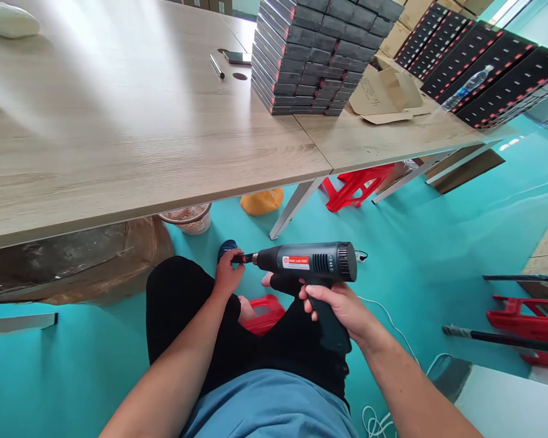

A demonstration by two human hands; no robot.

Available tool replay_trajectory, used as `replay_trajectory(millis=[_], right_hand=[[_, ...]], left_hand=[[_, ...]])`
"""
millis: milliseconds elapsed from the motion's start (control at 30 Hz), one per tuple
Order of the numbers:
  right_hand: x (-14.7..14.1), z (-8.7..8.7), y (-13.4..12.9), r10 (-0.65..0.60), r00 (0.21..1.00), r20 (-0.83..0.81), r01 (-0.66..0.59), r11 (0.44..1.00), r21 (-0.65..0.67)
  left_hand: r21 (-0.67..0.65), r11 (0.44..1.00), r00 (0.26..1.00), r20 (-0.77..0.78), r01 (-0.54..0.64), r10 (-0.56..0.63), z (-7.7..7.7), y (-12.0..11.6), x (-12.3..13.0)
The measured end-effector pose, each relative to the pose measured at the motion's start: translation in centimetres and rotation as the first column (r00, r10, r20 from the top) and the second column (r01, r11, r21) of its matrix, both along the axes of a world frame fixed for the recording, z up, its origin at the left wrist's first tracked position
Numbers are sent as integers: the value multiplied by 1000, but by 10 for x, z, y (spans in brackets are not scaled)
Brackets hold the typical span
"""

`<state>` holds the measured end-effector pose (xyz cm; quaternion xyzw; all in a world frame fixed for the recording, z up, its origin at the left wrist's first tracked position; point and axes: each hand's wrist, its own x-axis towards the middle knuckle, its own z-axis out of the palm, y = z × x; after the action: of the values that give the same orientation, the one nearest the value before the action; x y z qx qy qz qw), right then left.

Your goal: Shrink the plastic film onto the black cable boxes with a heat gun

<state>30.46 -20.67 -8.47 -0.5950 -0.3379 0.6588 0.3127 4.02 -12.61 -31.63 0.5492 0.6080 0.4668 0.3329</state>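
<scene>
My right hand is wrapped round the handle of a dark grey heat gun with a red and white label. The gun lies level above my lap, its metal nozzle pointing left. At the nozzle's tip, my left hand pinches a small black piece with red marks. Fingers cover part of that piece, so its full shape is hidden. I cannot tell whether it touches the nozzle. Both hands are below the front edge of the wooden table.
Stacked black boxes stand on the table near a phone, a silver pen and flattened cardboard. Beneath are a waste basket, yellow bag and red stool. A white cord trails across the floor.
</scene>
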Motion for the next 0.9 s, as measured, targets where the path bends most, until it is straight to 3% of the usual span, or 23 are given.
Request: replay_trajectory(millis=[133,300,500,700,800,900], right_hand=[[-9,1,3,-39,986,162,29,998,60],[-18,10,3,130,988,80,-134,990,52],[-37,18,9,261,960,105,-270,958,91],[-9,15,27,129,965,226,-154,984,94],[1,13,25,138,981,138,-144,989,35],[-1,11,21,95,991,93,-101,993,65]], left_hand=[[-21,1000,1000,17,6,-6,2,-2,-1],[-40,999,999,42,-2,4,4,-1,-1],[-69,998,994,105,2,5,9,-2,-1],[-142,987,967,232,-76,108,13,-3,-3],[-194,977,962,238,-85,131,12,-1,-3],[-181,980,965,233,-80,121,8,1,-3]])
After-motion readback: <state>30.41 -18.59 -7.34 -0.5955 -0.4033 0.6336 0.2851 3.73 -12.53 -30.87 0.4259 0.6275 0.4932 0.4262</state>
